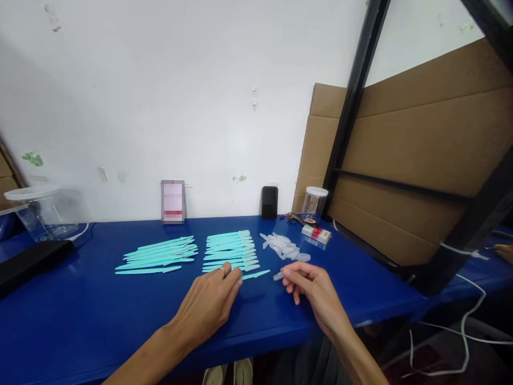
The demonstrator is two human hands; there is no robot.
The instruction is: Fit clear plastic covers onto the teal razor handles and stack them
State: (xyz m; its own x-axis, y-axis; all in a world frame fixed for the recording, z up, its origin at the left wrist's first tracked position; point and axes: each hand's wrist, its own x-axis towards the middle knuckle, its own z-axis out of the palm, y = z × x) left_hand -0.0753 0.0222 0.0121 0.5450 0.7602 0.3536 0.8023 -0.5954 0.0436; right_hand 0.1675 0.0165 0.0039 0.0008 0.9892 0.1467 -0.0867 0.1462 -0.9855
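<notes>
Rightward, a turquoise stick (pixel 256 275) juts from the left grip (pixel 214 297).

Small workshop, we judged, exact trade unclear: blue worktable (pixel 132 310) stood against scuffed white wall (pixel 180 96), black metal frame (pixel 365 53) backed by brown cardboard (pixel 420 144); turquoise knife-shaped pieces (pixel 230 252) and small translucent ones (pixel 284 247) lay in batches before us.

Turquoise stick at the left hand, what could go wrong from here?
The small clear piece sits at the fingertips of the right hand and might slip. The left hand, holding the turquoise stick, is beside the row of similar sticks and could nudge them askew. The loose heap of clear pieces lies just beyond the right hand and may scatter.
</notes>
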